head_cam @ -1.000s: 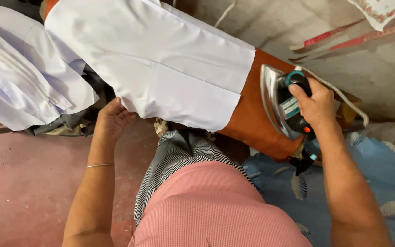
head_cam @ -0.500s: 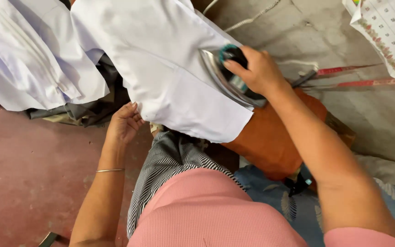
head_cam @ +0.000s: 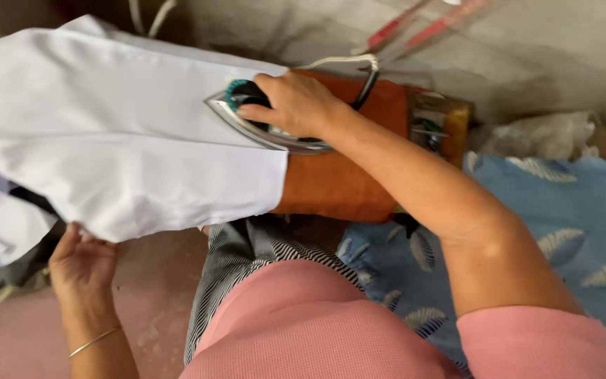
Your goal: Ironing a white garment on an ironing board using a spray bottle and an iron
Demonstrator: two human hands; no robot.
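Blue leaf-print cloth [head_cam: 569, 210] — red floor [head_cam: 15, 337]

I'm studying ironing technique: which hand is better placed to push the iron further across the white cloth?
Probably the right hand: it already grips the iron on the white cloth. The left hand is under the cloth's hanging edge, away from the iron.

One iron [head_cam: 261, 123], one white garment [head_cam: 120, 140], two hands.

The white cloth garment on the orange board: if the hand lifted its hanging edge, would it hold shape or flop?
Probably flop: the white cloth garment drapes over the orange padded board and sags where the left hand touches it. It looks thin, so likely light. The metal iron under the right hand would likely pin it.
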